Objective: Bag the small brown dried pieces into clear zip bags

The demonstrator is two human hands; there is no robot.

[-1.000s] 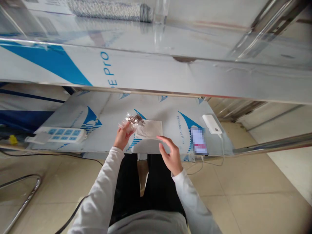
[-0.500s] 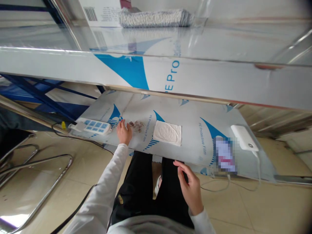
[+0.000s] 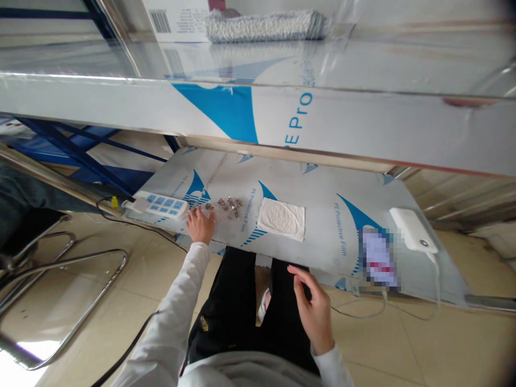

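My left hand [image 3: 200, 224] is palm down at the front of the lower shelf. Its fingers are slightly apart and rest at the edge of some small clear packets [image 3: 229, 208] with reddish-brown contents, partly hidden by the hand. Just left of the fingers lies a white power strip [image 3: 167, 206] with blue sockets. A folded white cloth [image 3: 281, 219] lies flat to the right of the packets. My right hand [image 3: 313, 306] hovers over my lap in front of the shelf, thumb and fingers loosely parted, with nothing in it.
A white power bank [image 3: 413, 230] and a blurred-out phone [image 3: 379, 258] lie at the shelf's right, cables hanging off its edge. The upper shelf [image 3: 346, 118] overhangs behind, holding a grey fluffy towel [image 3: 268, 27] and a white box [image 3: 177, 20]. A metal-framed chair [image 3: 68, 269] stands left.
My left hand has drawn slightly back and left, uncovering more of the packets. The whole view has shifted a little. My right hand keeps its pose.
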